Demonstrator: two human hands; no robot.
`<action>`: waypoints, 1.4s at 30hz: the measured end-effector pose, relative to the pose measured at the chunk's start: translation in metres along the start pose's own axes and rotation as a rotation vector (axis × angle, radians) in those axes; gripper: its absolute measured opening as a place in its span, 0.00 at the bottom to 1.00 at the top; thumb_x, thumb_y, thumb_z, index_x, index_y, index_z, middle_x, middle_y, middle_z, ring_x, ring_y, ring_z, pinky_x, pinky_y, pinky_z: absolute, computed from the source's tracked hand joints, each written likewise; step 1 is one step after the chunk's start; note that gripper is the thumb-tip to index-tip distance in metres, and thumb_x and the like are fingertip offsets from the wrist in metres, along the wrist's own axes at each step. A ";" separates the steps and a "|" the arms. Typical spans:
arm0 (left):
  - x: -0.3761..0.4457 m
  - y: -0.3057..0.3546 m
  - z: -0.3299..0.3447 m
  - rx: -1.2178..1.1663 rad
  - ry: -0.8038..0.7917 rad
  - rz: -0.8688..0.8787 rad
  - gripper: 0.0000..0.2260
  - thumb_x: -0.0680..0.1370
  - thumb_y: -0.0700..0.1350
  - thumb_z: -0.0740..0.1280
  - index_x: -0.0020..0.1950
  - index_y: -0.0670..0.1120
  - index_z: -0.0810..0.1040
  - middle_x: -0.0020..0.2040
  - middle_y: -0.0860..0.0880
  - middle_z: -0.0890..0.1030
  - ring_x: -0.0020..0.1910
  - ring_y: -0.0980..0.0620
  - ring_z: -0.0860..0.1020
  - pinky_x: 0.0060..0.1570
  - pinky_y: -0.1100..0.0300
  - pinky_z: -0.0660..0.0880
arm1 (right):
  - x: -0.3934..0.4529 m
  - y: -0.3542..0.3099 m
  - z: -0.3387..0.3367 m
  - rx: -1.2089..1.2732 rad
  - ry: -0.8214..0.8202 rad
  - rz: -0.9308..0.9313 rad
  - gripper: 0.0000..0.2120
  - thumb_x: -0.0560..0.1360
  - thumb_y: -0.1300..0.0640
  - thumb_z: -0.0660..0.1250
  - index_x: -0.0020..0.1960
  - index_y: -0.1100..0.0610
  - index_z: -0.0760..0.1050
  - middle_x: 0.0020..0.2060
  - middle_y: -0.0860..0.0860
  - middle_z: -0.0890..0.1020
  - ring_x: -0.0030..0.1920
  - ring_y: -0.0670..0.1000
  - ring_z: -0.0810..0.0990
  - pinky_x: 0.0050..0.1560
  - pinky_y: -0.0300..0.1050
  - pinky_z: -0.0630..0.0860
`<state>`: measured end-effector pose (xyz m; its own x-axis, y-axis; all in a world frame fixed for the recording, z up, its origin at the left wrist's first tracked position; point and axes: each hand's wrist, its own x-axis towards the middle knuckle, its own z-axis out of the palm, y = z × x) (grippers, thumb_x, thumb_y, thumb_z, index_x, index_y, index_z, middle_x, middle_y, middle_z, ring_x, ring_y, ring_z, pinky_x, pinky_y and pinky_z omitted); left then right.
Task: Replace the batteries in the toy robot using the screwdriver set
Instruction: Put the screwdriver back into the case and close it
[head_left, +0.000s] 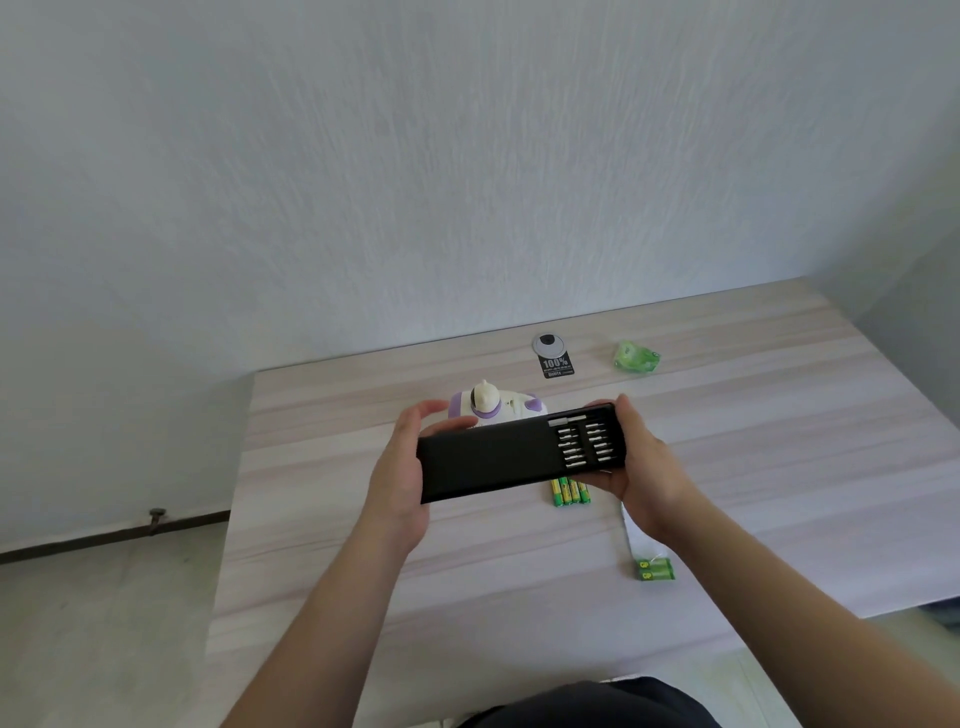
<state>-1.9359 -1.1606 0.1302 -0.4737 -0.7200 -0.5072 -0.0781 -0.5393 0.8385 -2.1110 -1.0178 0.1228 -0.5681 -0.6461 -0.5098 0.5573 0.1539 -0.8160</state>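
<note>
Both hands (402, 467) (641, 467) hold the half-open screwdriver set (498, 457) above the table (779, 441).

I'm seeing one black screwdriver case (498, 460), one white-purple toy robot (491, 405), four green loose batteries (570, 492), two packaged green batteries (655, 569).

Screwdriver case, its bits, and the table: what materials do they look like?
Screwdriver case: matte black, likely plastic or coated metal; no glare. Bits: bright silvery metal, likely steel, with small highlights. Table: pale wood-grain pattern, smooth and even, probably laminate, not solid wood.
</note>
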 end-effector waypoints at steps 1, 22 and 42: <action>0.000 0.000 0.001 -0.011 0.001 0.002 0.10 0.79 0.54 0.61 0.54 0.53 0.79 0.51 0.47 0.85 0.59 0.44 0.79 0.54 0.51 0.74 | 0.000 0.000 0.001 0.002 -0.001 -0.008 0.22 0.82 0.44 0.54 0.59 0.59 0.76 0.51 0.60 0.82 0.51 0.57 0.83 0.48 0.52 0.81; -0.010 -0.001 -0.001 -0.005 0.040 0.047 0.12 0.78 0.55 0.61 0.56 0.52 0.79 0.50 0.49 0.86 0.55 0.45 0.80 0.54 0.49 0.75 | -0.011 0.009 0.014 -0.130 -0.143 0.001 0.20 0.77 0.44 0.63 0.61 0.57 0.73 0.58 0.61 0.78 0.58 0.59 0.79 0.53 0.53 0.81; -0.007 -0.023 -0.015 0.195 -0.300 0.001 0.14 0.77 0.38 0.69 0.62 0.45 0.78 0.57 0.42 0.81 0.53 0.47 0.81 0.47 0.59 0.79 | -0.003 0.024 0.022 -0.231 0.005 -0.198 0.23 0.70 0.61 0.76 0.62 0.57 0.73 0.54 0.56 0.79 0.50 0.52 0.84 0.46 0.43 0.82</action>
<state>-1.9176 -1.1495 0.1120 -0.7080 -0.5442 -0.4500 -0.2303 -0.4245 0.8757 -2.0826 -1.0283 0.1102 -0.6552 -0.6770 -0.3352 0.2830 0.1914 -0.9398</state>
